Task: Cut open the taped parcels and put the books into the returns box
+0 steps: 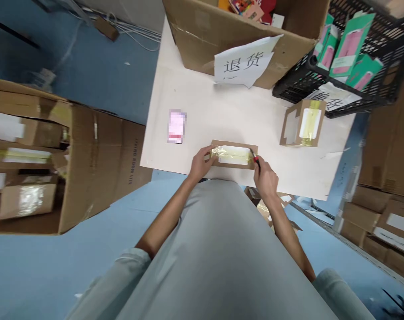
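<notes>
A small brown cardboard box (235,165) lies near the table's front edge, with a white label and clear yellowish tape along its top. My left hand (201,163) grips the box's left end, fingers over the corner. In my closed right hand (266,178) is a utility knife (256,159) with red and black on its handle. Its tip meets the taped right end of the box; whether the tape is cut there I cannot tell.
On the white table (195,98) are a blurred pink-white item (177,126), another taped box (303,123), a large carton (202,40) with a paper sign, and a black crate (288,89) of green-pink packages. A carton (95,164) of parcels stands left; boxes (391,222) are stacked right.
</notes>
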A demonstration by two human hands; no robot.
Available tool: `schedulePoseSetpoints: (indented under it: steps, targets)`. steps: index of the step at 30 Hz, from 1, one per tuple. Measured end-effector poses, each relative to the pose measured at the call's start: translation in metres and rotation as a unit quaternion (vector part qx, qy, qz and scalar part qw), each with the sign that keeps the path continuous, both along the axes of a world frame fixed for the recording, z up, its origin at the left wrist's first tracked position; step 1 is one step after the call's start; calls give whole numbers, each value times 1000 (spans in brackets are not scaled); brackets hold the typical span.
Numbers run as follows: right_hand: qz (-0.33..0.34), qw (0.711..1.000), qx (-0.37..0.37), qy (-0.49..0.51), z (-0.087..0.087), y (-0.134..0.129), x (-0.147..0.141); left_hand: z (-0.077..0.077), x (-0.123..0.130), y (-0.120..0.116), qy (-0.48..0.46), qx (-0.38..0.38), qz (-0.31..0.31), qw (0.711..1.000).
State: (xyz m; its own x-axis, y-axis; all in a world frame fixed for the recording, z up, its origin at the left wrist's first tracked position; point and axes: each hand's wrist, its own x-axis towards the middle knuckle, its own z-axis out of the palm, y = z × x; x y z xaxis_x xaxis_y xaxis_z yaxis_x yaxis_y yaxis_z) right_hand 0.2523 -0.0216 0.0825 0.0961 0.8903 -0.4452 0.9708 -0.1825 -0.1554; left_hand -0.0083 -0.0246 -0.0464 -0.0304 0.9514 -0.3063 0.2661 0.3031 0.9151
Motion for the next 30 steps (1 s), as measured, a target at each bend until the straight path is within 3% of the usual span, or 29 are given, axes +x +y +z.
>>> schedulePoseSetpoints:
  steps: [5, 10, 19, 26, 30]
  targets:
    - [238, 966, -75, -67, 14, 24, -35, -16, -10, 8, -50, 12, 1, 999]
    - [371, 915, -119, -103, 15, 56, -68, -20, -13, 12, -77, 16, -8, 997]
    - [440, 876, -141, -137, 13, 77, -93, -19, -9, 8, -101, 23, 9, 995]
    - [462, 867, -118, -141, 7, 73, -111, -19, -11, 11, -106, 27, 15, 994]
    - [457, 871, -110, -142, 3, 71, -106, -21, -11, 12, -90, 19, 13, 996]
